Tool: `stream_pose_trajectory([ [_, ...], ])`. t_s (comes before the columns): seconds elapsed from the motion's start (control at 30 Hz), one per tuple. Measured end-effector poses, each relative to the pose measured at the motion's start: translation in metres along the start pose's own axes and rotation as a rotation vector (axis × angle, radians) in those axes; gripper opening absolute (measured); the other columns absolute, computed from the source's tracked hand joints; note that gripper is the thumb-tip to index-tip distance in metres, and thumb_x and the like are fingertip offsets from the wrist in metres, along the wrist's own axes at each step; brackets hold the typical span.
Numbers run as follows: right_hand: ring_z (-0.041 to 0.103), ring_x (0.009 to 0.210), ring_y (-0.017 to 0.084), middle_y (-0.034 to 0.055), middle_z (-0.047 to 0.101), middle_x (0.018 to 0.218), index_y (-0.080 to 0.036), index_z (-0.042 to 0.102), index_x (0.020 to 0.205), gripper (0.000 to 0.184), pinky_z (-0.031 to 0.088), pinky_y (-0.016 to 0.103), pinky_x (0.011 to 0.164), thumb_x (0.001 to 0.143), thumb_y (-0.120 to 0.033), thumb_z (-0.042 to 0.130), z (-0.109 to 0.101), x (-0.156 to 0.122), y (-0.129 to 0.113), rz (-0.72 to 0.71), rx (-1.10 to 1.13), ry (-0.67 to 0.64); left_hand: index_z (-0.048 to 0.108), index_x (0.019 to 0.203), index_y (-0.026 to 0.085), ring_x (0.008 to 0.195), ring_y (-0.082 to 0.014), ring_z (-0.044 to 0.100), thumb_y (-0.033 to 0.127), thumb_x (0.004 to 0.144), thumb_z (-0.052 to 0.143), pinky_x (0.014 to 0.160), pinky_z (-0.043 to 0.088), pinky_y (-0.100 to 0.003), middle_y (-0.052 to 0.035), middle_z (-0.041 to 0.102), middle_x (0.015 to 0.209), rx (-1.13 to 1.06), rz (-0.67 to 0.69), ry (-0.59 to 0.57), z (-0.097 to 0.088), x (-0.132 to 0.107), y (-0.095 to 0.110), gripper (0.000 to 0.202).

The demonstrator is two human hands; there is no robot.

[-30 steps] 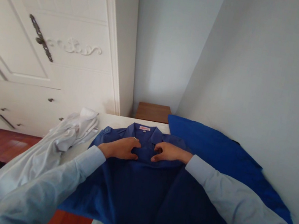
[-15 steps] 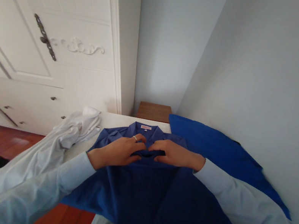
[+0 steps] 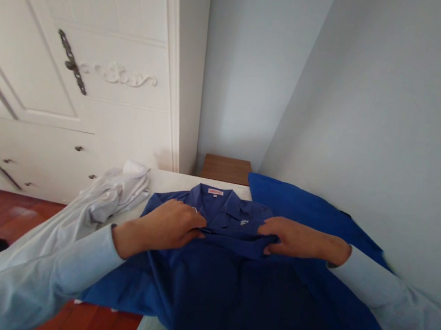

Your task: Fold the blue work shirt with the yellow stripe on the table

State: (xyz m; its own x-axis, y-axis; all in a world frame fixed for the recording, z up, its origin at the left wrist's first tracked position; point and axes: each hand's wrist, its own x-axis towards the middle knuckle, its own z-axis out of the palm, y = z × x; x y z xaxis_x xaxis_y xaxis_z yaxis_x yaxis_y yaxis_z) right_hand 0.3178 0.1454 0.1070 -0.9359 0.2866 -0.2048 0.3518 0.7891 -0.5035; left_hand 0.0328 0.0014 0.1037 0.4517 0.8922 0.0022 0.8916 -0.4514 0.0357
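Note:
A dark blue collared shirt (image 3: 226, 280) is spread in front of me, its collar and inner label toward the far edge of a white surface. My left hand (image 3: 169, 227) is closed on a fold of the shirt just below the collar. On the other side of the same fold, my right hand (image 3: 288, 238) pinches the cloth, with a small white mark on the chest beside its fingertips. Between the two hands the fold runs roughly level. The lower part of the shirt hangs over the near edge toward my legs.
White crumpled cloth (image 3: 97, 211) lies to the left on the white surface (image 3: 162, 177). Brighter blue fabric (image 3: 306, 208) rests at the right against the grey wall (image 3: 402, 123). A white wardrobe (image 3: 121, 119) stands at the left, and a brown wooden box-like piece (image 3: 226, 169) sits behind.
My right hand has moved right along the shirt, widening the gap between my hands. My left hand has shifted slightly left. More of the chest and the white mark now show.

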Motion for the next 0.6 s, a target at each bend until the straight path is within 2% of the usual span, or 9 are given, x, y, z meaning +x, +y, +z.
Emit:
stream_pose_trajectory([
  [0.07,0.067,0.098,0.027,0.0028,0.074,0.095,-0.023,0.074,0.091,0.019,0.041,0.043,0.101,0.087,-0.04,0.069,-0.009,-0.01,0.008,0.0,-0.061,0.011,0.07,0.089,0.023,0.082,-0.0251,0.071,0.031,0.096,0.056,0.07,0.048,-0.032,-0.004,0.074,0.084,0.018,-0.018,0.009,-0.01,-0.002,-0.002,0.018],
  [0.1,0.067,0.096,0.027,0.003,0.073,0.094,-0.023,0.073,0.091,0.024,0.041,0.043,0.1,0.09,-0.045,0.065,-0.015,-0.014,0.008,0.011,-0.085,0.008,0.071,0.089,0.023,0.08,-0.0246,0.07,0.033,0.096,0.056,0.069,0.047,-0.032,-0.0038,0.073,0.082,0.029,-0.024,0.016,-0.016,-0.002,-0.004,0.019],
  [0.2,0.066,0.083,0.024,0.0031,0.071,0.089,-0.021,0.069,0.09,0.036,0.047,0.036,0.082,0.094,-0.054,0.055,-0.038,-0.018,0.002,0.066,-0.053,0.057,0.072,0.087,0.024,0.075,-0.024,0.07,0.036,0.095,0.056,0.067,0.046,-0.031,-0.0038,0.071,0.075,0.087,-0.06,0.022,-0.04,0.004,-0.014,0.021],
  [0.3,0.066,0.083,0.024,0.0037,0.072,0.091,-0.021,0.068,0.093,0.039,0.047,0.033,0.075,0.093,-0.057,0.053,-0.061,-0.004,0.008,0.095,0.024,0.145,0.074,0.091,0.024,0.077,-0.0252,0.07,0.039,0.094,0.056,0.07,0.047,-0.032,-0.0054,0.073,0.077,0.136,-0.081,0.025,-0.061,0.025,-0.039,0.024],
  [0.37,0.067,0.087,0.025,0.0047,0.073,0.095,-0.02,0.069,0.095,0.04,0.048,0.032,0.078,0.089,-0.058,0.056,-0.069,0.018,0.027,0.12,0.072,0.189,0.075,0.097,0.024,0.084,-0.0254,0.071,0.042,0.092,0.057,0.076,0.048,-0.033,-0.006,0.075,0.085,0.119,-0.077,0.034,-0.06,0.051,-0.062,0.026],
  [0.43,0.067,0.089,0.026,0.0054,0.074,0.095,-0.019,0.07,0.092,0.041,0.048,0.032,0.079,0.083,-0.058,0.06,-0.068,0.045,0.058,0.186,0.081,0.184,0.076,0.1,0.024,0.091,-0.026,0.071,0.041,0.088,0.061,0.08,0.049,-0.033,-0.0062,0.077,0.092,0.069,-0.108,0.017,-0.041,0.082,-0.087,0.026],
  [0.53,0.066,0.083,0.026,0.0066,0.073,0.084,-0.019,0.07,0.079,0.04,0.047,0.032,0.075,0.072,-0.059,0.068,-0.048,0.081,0.105,0.342,0.021,0.144,0.076,0.098,0.021,0.097,-0.0268,0.071,0.039,0.08,0.069,0.084,0.05,-0.031,-0.0074,0.078,0.099,-0.141,-0.193,-0.086,0.013,0.12,-0.116,0.026],
  [0.6,0.066,0.082,0.028,0.0084,0.073,0.081,-0.019,0.07,0.075,0.043,0.046,0.034,0.074,0.07,-0.062,0.068,-0.031,0.094,0.128,0.388,0.0,0.155,0.075,0.102,0.02,0.096,-0.0252,0.071,0.043,0.084,0.064,0.082,0.052,-0.029,-0.0076,0.078,0.102,-0.199,-0.22,-0.09,0.05,0.131,-0.128,0.032],
])
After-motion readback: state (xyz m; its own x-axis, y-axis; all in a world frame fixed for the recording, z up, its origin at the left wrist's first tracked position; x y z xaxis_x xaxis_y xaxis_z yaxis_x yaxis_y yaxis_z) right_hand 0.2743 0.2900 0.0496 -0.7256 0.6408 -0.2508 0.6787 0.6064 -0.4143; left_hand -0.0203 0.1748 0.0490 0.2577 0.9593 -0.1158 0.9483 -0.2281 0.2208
